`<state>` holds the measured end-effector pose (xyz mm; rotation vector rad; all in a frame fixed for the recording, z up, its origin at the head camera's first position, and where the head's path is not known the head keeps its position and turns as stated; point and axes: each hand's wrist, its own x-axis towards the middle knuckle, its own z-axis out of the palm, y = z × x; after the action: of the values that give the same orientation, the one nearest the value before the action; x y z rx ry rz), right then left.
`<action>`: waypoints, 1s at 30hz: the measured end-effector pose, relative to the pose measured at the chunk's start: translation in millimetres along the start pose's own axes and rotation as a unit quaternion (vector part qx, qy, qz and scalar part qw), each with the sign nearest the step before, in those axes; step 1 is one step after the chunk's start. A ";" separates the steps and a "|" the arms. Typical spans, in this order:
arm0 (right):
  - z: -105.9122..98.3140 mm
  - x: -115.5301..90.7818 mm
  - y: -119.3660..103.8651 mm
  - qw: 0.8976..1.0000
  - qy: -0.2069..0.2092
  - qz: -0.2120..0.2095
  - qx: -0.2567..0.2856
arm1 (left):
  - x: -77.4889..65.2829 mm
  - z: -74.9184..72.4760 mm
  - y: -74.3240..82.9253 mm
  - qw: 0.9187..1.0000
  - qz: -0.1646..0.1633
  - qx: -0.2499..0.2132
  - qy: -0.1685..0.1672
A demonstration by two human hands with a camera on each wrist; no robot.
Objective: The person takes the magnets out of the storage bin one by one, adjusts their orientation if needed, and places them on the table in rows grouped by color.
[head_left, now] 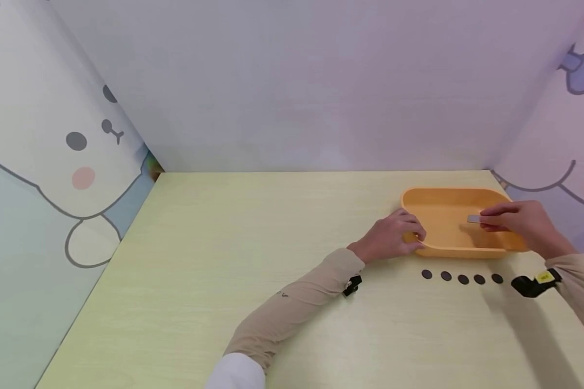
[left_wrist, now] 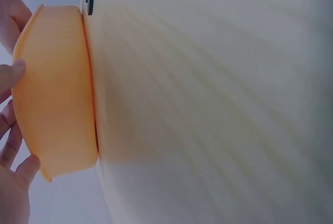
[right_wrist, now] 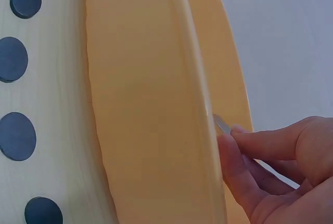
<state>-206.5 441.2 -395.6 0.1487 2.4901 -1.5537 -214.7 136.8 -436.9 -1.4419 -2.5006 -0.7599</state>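
An orange plastic tray [head_left: 448, 252] with raised walls and rounded corners stands on the table's right side. My left hand [head_left: 391, 233] grips its left end, fingers curled over the rim; the left wrist view shows fingertips along the orange wall [left_wrist: 57, 89]. Above the tray's inside, my right hand [head_left: 521, 219] pinches a small flat grey strip [head_left: 474, 219] between thumb and fingers. In the right wrist view the tray's rim partly hides this strip [right_wrist: 222, 123]. Several dark round discs [head_left: 463, 279] lie in a row on the table in front of the tray.
The pale yellow-green table [head_left: 224, 232] extends left and forward of the tray. A plain light cloth wall [head_left: 292, 86] rises at the back. Cartoon-printed panels [head_left: 83, 135] enclose both sides. Black wrist devices [head_left: 352, 285] sit at both sleeves.
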 end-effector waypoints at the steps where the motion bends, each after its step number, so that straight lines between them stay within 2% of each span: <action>1: -1.0 -1.6 0.0 1.000 -0.006 0.002 0.015 | 0.0 0.4 0.3 1.000 -0.001 -0.002 -0.001; 5: -3.2 -7.8 1.4 1.000 -0.011 0.001 0.017 | 0.7 1.9 1.2 1.000 0.001 0.001 -0.007; 10: -2.1 -14.3 1.1 1.000 0.006 0.008 -0.021 | 0.4 0.5 2.1 1.000 0.023 0.019 0.005; 16: 0.5 -24.7 -4.3 1.000 -0.002 0.016 0.013 | 0.1 -0.7 0.7 0.996 0.054 0.061 0.030; 21: 0.6 -36.5 -7.2 1.000 -0.008 0.001 0.026 | -0.3 -0.7 -0.4 0.995 0.069 0.069 0.036; 26: 0.4 -46.8 -7.5 0.998 -0.032 -0.004 0.053 | -0.2 -2.9 1.7 0.995 0.064 0.069 0.032; 30: 0.7 -54.0 -5.5 0.992 -0.060 -0.005 0.109 | -0.4 -2.9 3.2 0.995 0.057 0.074 0.030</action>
<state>-154.9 439.3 -379.0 0.0737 2.2300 -1.7802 -212.2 136.3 -433.4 -1.4722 -2.3532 -0.5749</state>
